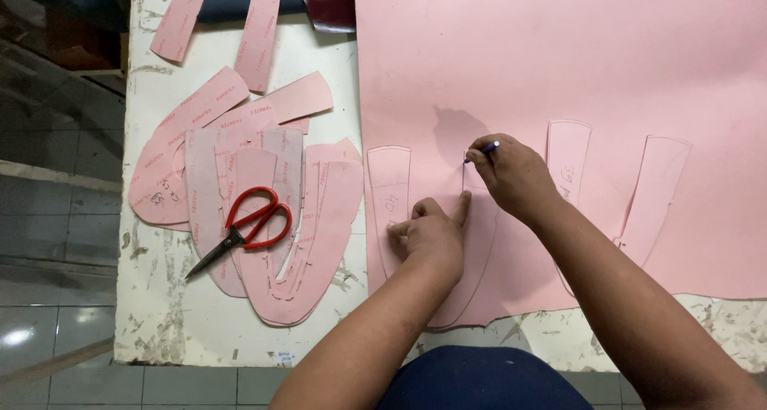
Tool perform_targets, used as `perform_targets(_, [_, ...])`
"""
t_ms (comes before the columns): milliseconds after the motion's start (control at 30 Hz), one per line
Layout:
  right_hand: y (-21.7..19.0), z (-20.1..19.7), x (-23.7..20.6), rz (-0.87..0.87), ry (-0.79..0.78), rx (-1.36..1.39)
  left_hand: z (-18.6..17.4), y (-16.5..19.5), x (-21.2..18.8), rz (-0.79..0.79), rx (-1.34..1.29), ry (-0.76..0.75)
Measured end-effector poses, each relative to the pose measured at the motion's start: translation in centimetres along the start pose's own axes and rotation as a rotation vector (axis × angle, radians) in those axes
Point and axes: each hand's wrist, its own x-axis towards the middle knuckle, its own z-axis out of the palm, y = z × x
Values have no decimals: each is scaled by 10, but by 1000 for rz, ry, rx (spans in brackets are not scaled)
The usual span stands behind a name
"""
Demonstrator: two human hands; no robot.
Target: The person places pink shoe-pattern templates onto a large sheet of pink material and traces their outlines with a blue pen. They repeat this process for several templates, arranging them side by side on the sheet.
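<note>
My left hand [431, 233] flat, pinning pattern piece [471, 258] on pink sheet [559, 51]; right hand [511, 174] grip pinching pen [484, 148]. Sheet thin, floppy, likely slides; press near edge.

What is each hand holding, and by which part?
Right hand pinches a blue pen near its tip. Left hand holds nothing, pressing flat on the pink sheet.

Red-handled scissors [249, 222] lie on stacked pink cut-outs [240, 194]; pink strips [260, 27] above; grey tiled floor [56, 210] alongside.
</note>
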Motion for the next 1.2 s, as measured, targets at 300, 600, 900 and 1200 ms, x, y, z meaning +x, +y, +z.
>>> perform_targets(300, [0,-5,6,-2,40,46,-3,-1,-4,3,18,15])
perform_targets(600, [10,-3,6,37,60,133,-3,-1,-6,5,27,19])
perform_targets(900, [30,-14,-4,108,54,92,-1,-4,-8,-8,19,58])
perform_targets(1200, [50,-18,-16,167,78,35,-9,-9,-15,13,68,13])
